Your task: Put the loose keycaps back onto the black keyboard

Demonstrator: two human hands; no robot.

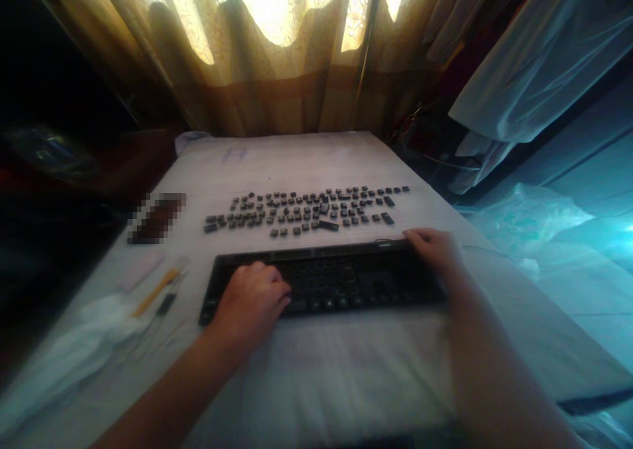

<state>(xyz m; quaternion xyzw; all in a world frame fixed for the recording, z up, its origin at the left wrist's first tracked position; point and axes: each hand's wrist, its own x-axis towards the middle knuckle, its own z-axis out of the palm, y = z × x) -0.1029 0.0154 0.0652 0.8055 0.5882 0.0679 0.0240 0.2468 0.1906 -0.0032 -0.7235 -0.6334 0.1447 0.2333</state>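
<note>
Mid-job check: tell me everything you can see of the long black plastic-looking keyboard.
The long black rectangular plastic-looking keyboard lies flat, lengthwise across the white cloth-covered table, nearer the person than the rows of loose small black keycaps. Its middle shows rows of dark, capless key positions, with paler spots along the near edge; the right end is too dark to read. A small pale mark sits on its far edge. The bare left hand rests over its left part; the bare right hand is at its far right corner.
</note>
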